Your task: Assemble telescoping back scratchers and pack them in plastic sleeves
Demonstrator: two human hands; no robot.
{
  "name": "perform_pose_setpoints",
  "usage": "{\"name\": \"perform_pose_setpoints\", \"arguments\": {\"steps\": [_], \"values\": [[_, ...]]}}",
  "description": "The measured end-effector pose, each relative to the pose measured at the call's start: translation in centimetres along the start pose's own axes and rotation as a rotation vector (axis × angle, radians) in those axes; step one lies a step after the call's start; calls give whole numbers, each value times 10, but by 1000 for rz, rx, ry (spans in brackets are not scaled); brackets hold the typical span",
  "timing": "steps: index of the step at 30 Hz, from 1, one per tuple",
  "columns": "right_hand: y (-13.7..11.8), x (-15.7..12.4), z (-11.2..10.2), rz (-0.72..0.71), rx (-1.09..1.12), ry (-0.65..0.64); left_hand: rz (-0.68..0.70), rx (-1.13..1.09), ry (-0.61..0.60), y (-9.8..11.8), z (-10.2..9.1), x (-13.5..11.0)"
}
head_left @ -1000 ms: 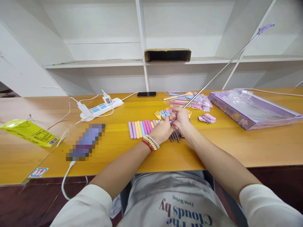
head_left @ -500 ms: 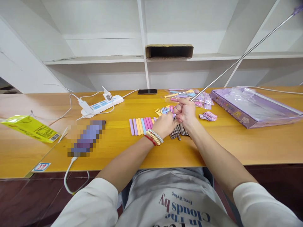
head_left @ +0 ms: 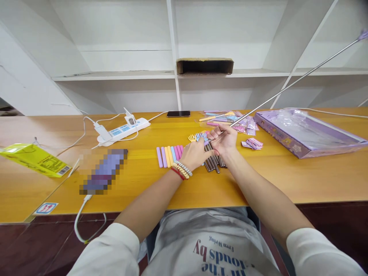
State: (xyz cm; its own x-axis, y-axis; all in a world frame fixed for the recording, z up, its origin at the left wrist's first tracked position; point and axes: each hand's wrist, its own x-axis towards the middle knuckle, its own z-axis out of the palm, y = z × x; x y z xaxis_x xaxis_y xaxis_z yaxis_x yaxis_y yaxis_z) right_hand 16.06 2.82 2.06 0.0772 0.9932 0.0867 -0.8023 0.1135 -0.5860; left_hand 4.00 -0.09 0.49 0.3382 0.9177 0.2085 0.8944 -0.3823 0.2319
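Observation:
A long metal telescopic back scratcher point(head_left: 287, 89) slants up to the right, its purple end at the far right edge. Curled loosely about its lower part is my right hand point(head_left: 225, 141). My left hand point(head_left: 194, 155) pinches the purple handle end beside it, mostly hidden by the fingers. Just behind my hands lie small hand-shaped scratcher heads point(head_left: 198, 135) in yellow, blue and pink. Several metal tubes point(head_left: 212, 163) lie beneath my hands, partly covered. To the left, coloured handle sleeves point(head_left: 168, 157) form a row.
Wrapped scratchers point(head_left: 230, 119) and small pink packets point(head_left: 252, 143) lie behind and right. A purple box point(head_left: 299, 149) with clear plastic stands right. A power strip point(head_left: 123, 131), a phone point(head_left: 178, 114), a blurred device point(head_left: 105, 170) and a yellow box point(head_left: 34, 159) are also on the table.
The back scratcher's far end has dropped lower at the right. My right hand's fingers look looser around the rod, and my left hand has shifted slightly left and down.

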Motion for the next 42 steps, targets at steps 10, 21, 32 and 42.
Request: {"name": "perform_pose_setpoints", "arguments": {"steps": [10,21,32,42], "values": [[5,-3,-5,17,59,32,64,11,44,0,7,-3],[2,-5,1,21,-102,99,133,-169,-51,10,7,-6],[-3,-4,16,-89,-146,237,23,-81,-19,14,7,2],[-40,-7,17,-213,-158,161,25,-163,-6,17,-16,0]]}}
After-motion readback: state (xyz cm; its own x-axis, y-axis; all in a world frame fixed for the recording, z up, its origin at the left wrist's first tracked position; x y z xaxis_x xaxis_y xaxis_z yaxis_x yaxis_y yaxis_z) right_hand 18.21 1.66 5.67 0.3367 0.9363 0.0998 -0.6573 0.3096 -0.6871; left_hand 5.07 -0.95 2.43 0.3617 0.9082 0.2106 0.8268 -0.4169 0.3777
